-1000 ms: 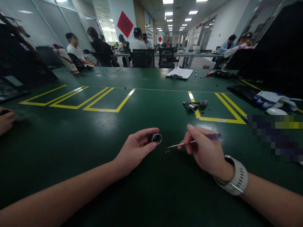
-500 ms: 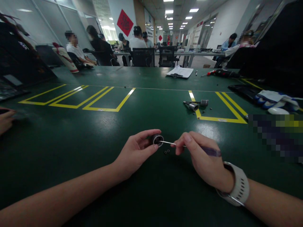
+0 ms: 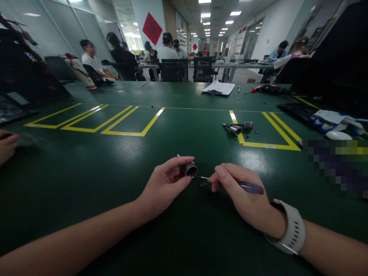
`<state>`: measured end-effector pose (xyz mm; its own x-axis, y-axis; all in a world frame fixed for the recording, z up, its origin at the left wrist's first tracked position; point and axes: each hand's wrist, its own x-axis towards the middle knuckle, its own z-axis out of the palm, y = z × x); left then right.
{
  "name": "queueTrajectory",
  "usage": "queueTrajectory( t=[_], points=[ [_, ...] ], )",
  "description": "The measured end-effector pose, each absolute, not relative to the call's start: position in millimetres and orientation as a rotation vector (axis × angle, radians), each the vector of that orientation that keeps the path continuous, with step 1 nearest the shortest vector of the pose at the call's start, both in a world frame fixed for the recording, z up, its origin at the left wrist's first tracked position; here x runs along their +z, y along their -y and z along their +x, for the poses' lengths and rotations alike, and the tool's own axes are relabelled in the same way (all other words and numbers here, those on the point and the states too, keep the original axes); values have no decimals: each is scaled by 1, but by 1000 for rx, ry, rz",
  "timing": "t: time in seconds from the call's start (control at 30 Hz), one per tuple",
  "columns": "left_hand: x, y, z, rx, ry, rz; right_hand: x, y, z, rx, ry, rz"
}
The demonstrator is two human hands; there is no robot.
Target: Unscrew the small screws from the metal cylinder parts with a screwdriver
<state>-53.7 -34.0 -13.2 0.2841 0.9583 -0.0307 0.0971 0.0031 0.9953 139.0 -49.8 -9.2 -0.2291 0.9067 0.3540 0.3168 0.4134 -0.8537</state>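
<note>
My left hand (image 3: pixel 163 183) pinches a small dark metal cylinder (image 3: pixel 189 169) between thumb and fingers, just above the green table (image 3: pixel 115 161). My right hand (image 3: pixel 238 193) grips a thin screwdriver with a purple handle (image 3: pixel 249 187). Its metal shaft (image 3: pixel 201 177) points left and its tip meets the cylinder's open end. Two tiny dark rings (image 3: pixel 202 185) lie on the table right below the shaft. A white watch (image 3: pixel 290 227) sits on my right wrist.
More metal cylinders and small parts (image 3: pixel 238 128) lie by yellow tape lines (image 3: pixel 267 145). Papers (image 3: pixel 217 88), a red-handled tool (image 3: pixel 253 90) and gloves (image 3: pixel 330 118) lie farther back and right. Another person's hand (image 3: pixel 7 145) rests at the left edge. People sit at far desks.
My right hand moved left and brought the screwdriver tip from beside the loose rings into the cylinder's open end. The handle now points right. My left hand tilted the cylinder a little.
</note>
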Motion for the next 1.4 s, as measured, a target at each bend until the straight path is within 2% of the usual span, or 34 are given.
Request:
queueTrajectory(
  t=[0.67,1.07,1.4],
  points=[
    [-16,29,-55,963,-1137,1478,-10,48,140,919,1748,-1124],
    [-21,30,-56,922,-1131,2025,-14,43,138,1073,1657,-1238],
    [-9,25,-57,1049,-1150,1380,-13,39,135,1221,1669,-1150]
  ],
)
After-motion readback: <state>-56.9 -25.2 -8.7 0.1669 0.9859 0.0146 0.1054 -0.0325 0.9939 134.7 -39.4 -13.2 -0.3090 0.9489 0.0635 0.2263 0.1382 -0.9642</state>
